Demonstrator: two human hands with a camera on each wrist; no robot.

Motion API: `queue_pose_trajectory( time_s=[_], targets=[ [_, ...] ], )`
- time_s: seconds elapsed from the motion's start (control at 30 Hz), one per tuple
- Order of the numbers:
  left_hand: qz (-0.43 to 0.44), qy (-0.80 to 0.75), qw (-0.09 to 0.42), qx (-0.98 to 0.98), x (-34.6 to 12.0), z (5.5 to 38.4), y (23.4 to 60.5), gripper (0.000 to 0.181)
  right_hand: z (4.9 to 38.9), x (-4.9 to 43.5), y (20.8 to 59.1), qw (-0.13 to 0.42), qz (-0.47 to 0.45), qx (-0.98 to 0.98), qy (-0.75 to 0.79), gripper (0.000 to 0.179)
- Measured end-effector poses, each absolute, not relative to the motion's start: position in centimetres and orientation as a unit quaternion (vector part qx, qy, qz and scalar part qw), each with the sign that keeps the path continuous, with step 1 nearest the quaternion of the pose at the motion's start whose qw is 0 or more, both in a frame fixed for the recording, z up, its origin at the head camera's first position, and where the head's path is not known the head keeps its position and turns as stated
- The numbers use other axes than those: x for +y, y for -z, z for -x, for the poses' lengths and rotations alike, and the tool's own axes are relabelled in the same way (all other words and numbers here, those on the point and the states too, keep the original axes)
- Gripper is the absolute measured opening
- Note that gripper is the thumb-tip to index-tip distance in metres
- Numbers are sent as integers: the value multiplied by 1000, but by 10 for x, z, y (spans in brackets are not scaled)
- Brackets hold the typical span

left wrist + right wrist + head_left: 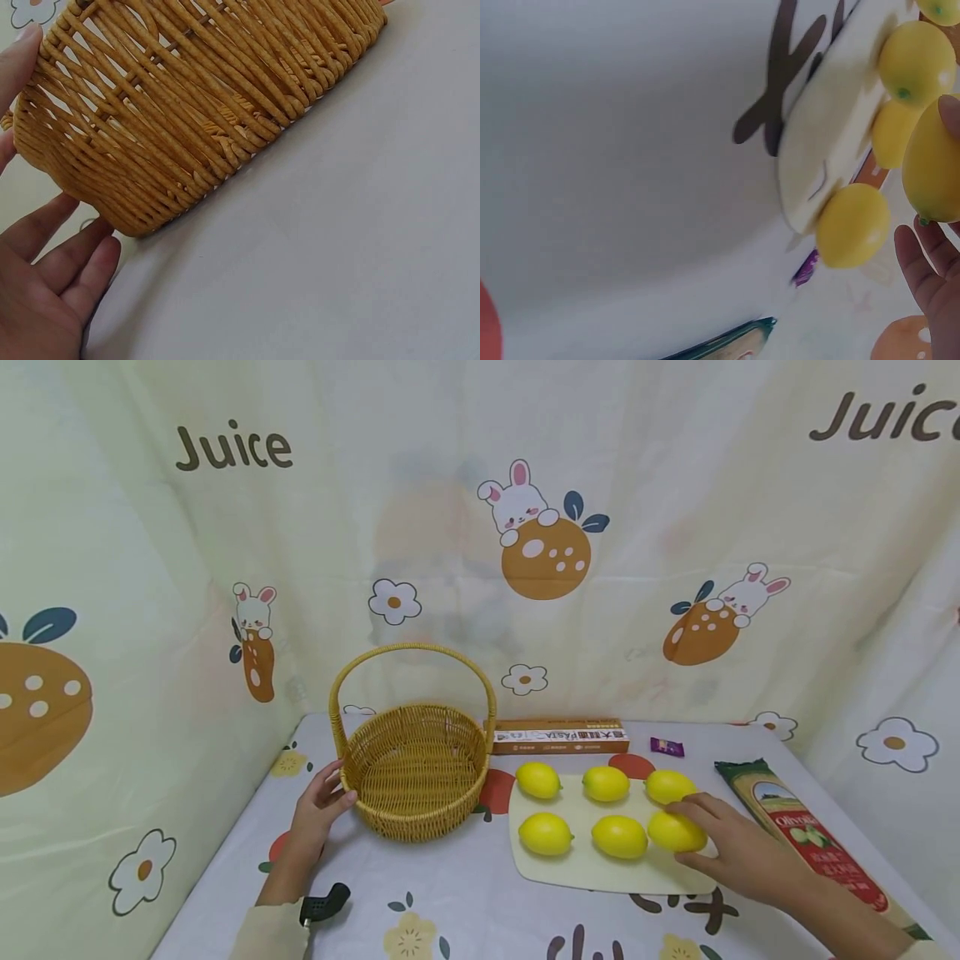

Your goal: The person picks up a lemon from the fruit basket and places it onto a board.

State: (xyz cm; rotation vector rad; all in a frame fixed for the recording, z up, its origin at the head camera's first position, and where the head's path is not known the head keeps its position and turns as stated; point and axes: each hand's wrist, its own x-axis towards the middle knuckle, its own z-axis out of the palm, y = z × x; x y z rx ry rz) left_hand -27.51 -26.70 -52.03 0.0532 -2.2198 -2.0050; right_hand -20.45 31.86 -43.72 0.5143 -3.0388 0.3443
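A round woven basket with a tall arched handle stands on the left, and nothing lies inside it. My left hand holds its left side, thumb near the rim; in the left wrist view the fingers lie along the wicker wall. On a cream board several yellow lemons sit in two rows. At the front right, my right hand grips a lemon between thumb and fingers. The right wrist view shows this lemon in front of the others; whether it touches the board, I cannot tell.
Behind the board lies a long pasta box, beside the basket. A small purple packet is at the back right. A long red and green bag lies along the right side, close to my right forearm. Patterned cloth hangs around the table.
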Motion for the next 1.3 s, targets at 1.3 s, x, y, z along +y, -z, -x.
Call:
queue_pose_trajectory(
  time_s=[1.3],
  targets=[
    [-29, 668, 60, -741, -265, 271, 517, 68, 209, 354, 473, -7, -102, -989, -104, 66]
  ],
)
